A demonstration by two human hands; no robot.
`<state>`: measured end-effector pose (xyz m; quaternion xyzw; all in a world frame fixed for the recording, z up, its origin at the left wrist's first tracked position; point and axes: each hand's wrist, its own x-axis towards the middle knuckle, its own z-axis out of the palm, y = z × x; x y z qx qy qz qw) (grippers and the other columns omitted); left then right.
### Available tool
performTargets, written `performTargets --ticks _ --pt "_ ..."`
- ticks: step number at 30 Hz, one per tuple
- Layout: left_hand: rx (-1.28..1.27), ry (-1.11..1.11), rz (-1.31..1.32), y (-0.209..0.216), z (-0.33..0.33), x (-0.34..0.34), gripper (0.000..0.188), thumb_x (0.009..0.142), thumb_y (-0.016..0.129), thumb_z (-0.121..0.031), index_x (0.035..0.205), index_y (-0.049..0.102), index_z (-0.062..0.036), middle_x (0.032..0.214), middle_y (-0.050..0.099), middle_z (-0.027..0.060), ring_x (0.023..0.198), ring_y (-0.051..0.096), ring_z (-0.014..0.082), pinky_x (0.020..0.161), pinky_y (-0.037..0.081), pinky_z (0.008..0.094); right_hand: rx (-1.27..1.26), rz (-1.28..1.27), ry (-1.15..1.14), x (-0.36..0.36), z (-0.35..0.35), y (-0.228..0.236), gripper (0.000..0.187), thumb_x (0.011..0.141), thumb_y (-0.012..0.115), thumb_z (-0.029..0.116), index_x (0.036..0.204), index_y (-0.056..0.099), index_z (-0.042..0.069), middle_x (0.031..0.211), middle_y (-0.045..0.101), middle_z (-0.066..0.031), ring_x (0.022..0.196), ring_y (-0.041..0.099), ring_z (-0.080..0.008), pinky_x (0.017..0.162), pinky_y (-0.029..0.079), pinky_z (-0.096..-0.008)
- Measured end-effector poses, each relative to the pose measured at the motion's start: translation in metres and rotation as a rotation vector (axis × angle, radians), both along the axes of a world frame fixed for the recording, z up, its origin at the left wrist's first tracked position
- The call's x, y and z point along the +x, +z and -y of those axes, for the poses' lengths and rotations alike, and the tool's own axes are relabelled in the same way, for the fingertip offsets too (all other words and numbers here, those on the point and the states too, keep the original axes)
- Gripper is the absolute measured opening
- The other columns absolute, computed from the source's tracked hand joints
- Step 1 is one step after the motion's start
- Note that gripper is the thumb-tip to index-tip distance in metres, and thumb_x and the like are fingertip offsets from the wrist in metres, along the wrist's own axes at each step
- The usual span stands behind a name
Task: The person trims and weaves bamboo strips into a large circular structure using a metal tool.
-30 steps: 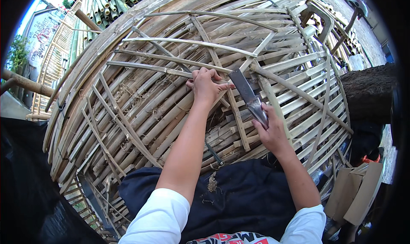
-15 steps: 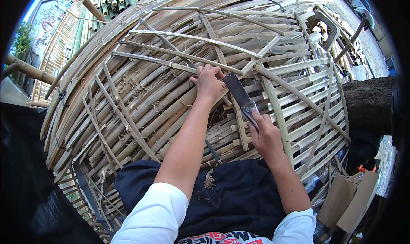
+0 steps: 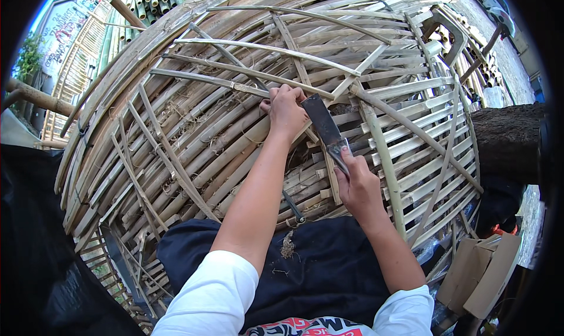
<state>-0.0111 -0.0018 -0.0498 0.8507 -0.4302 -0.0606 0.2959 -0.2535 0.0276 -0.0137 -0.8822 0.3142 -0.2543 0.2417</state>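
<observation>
My left hand [image 3: 286, 114] is closed, its fingers bent round the end of a split bamboo strip [image 3: 202, 80] that runs off to the left. Part of its grip is hidden behind the knuckles. In my right hand [image 3: 362, 190] is the handle of a knife with a broad, dark, square-ended blade [image 3: 322, 120]. That blade slants up to the left, and its tip is close beside my left fingers. I cannot tell whether it touches the strip. Beneath both hands spreads a large curved pile of bamboo slats [image 3: 235, 142].
A green-tinged bamboo pole [image 3: 385, 160] crosses the slats at right. Dark cloth [image 3: 329, 265] covers my lap, with a tuft of shavings on it. A cardboard box [image 3: 479, 271] stands lower right, a thick log [image 3: 508, 136] above it. Green bamboo poles [image 3: 147, 1] lie stacked far left.
My right hand and the knife have shifted slightly up and to the left. My left hand keeps its grip on the bamboo strip, almost unmoved.
</observation>
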Motion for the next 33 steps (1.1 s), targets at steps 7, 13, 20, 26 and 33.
performTargets --ticks 7,13,20,26,33 --pt "-0.05 -0.005 -0.049 0.006 -0.005 -0.005 0.025 0.065 0.087 -0.02 0.081 0.069 -0.0144 0.101 0.062 -0.0013 0.116 0.049 0.0269 0.1 0.026 0.0612 0.03 0.031 0.001 0.002 0.001 0.004 0.045 0.098 0.06 0.022 0.139 0.048 0.012 0.092 0.058 -0.0193 0.07 0.066 -0.0421 0.06 0.053 -0.0517" --pt "-0.002 -0.006 -0.044 0.005 -0.006 -0.002 0.041 0.057 0.092 -0.041 0.079 0.069 -0.0144 0.098 0.062 0.0009 0.114 0.05 0.0278 0.099 0.03 0.0655 0.037 -0.01 -0.017 0.004 0.001 0.004 0.045 0.097 0.06 0.02 0.139 0.047 0.01 0.091 0.058 -0.0198 0.07 0.065 -0.0426 0.06 0.054 -0.0519" --pt "-0.009 -0.016 -0.062 0.005 -0.002 -0.002 0.038 0.059 0.091 -0.038 0.077 0.068 -0.0138 0.103 0.062 0.001 0.119 0.05 0.028 0.104 0.026 0.0743 -0.011 -0.103 -0.039 0.002 0.005 0.004 0.044 0.096 0.063 0.019 0.137 0.049 0.009 0.093 0.057 -0.0185 0.068 0.064 -0.0424 0.059 0.054 -0.0516" --pt "-0.08 -0.021 -0.058 0.006 -0.002 -0.002 0.032 0.063 0.09 -0.03 0.08 0.069 -0.0133 0.103 0.062 0.0018 0.118 0.049 0.0271 0.105 0.025 0.0717 -0.024 -0.13 -0.004 0.002 0.003 0.011 0.042 0.097 0.061 0.018 0.136 0.048 0.011 0.09 0.055 -0.0187 0.068 0.064 -0.0421 0.056 0.053 -0.0513" --pt "-0.046 -0.018 -0.067 -0.001 -0.004 0.001 0.03 0.063 0.088 -0.031 0.08 0.07 -0.0147 0.102 0.062 0.001 0.117 0.049 0.0263 0.102 0.027 0.0691 0.018 -0.076 -0.002 0.008 -0.001 0.006 0.036 0.098 0.06 0.017 0.13 0.048 0.008 0.091 0.057 -0.0211 0.071 0.064 -0.045 0.059 0.053 -0.053"
